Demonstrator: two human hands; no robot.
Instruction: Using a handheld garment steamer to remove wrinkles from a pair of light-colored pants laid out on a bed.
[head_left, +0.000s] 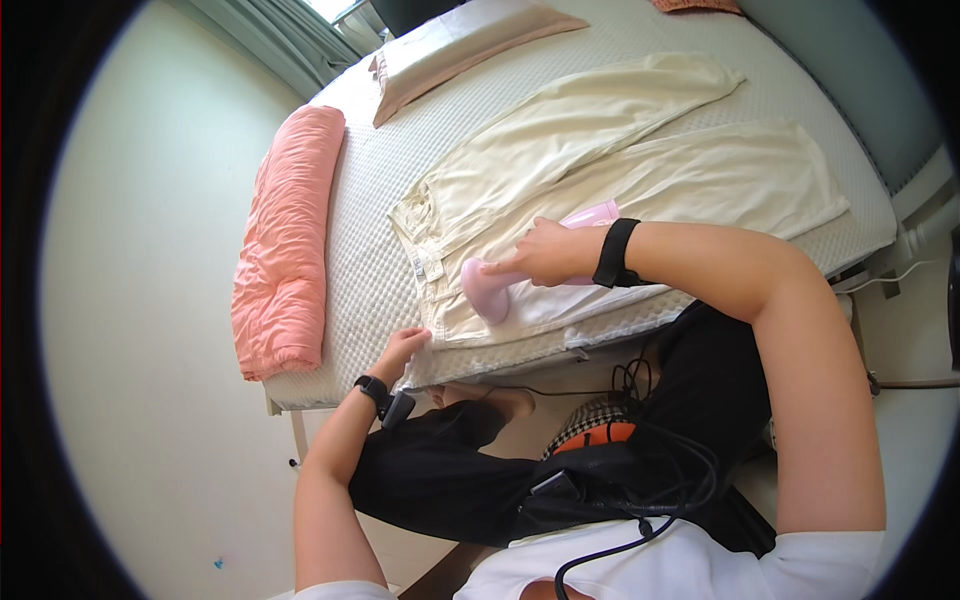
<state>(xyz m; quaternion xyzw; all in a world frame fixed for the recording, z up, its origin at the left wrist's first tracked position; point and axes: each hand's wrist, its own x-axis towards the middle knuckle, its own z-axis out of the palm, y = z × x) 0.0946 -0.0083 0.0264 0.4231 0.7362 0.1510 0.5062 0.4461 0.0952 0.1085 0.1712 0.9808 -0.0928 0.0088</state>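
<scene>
Cream trousers (517, 169) lie spread on the bed, waistband to the left and legs stretching right. My right hand (555, 251) grips a pink handheld garment steamer (487, 296), index finger pointing along it towards the head. That head rests on or just above the trousers, below the waistband; I cannot tell if it touches. At the waistband's near corner, my left hand (409, 345) pinches the fabric between thumb and fingers. Part of the steamer's body is hidden behind my right hand and wrist.
A rolled salmon-pink quilt (289, 247) lies along the left edge of the white quilted mattress (367, 225). Farther back is a pale pink pillow (480, 49). Black cables (637, 375) hang near my legs, and a white cord (892, 277) runs at the right.
</scene>
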